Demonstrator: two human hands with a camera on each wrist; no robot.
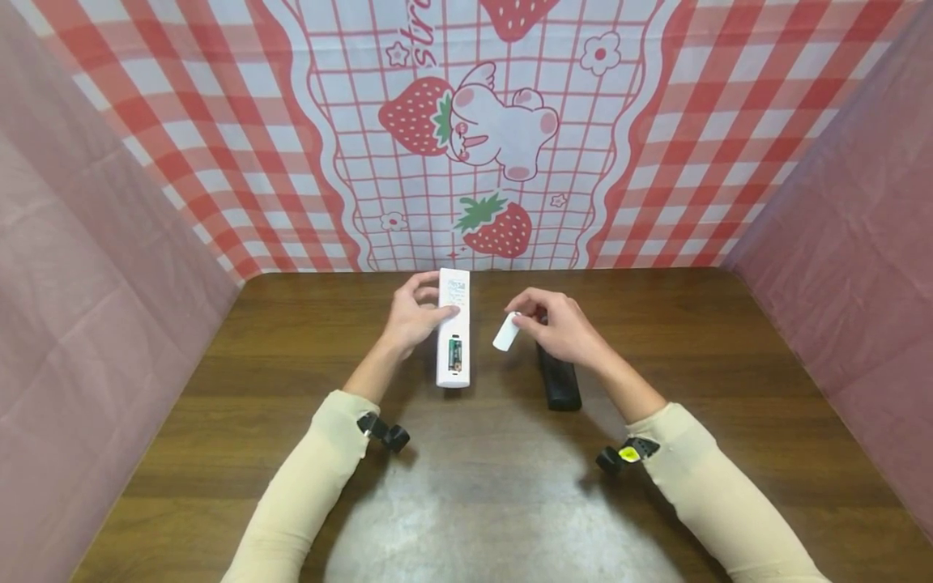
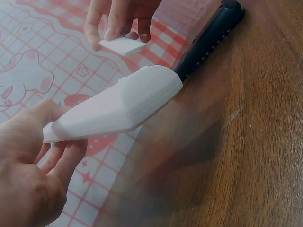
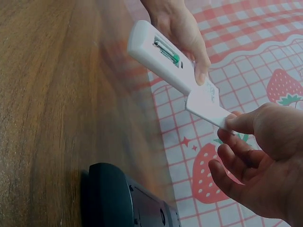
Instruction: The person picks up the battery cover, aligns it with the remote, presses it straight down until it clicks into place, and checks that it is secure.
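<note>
A white remote control [image 1: 453, 324] is gripped in my left hand [image 1: 415, 314], back side up, with the thumb across its back. Its battery compartment lies uncovered, and batteries [image 1: 455, 355] with green and dark wrappers sit inside. Between thumb and fingers my right hand [image 1: 560, 325] pinches a small white battery cover [image 1: 506, 332], held apart from the remote and to its right. In the left wrist view the remote [image 2: 118, 101] hides its own compartment. The right wrist view shows the batteries [image 3: 166, 51] and the cover [image 3: 208, 111] held by one end.
A black remote-like device [image 1: 560, 380] lies on the brown wooden table [image 1: 466, 486], under and beside my right hand. Behind the table hangs a red-checked strawberry cloth [image 1: 503, 231]. Pink cloth walls [image 1: 95, 267] stand at both sides.
</note>
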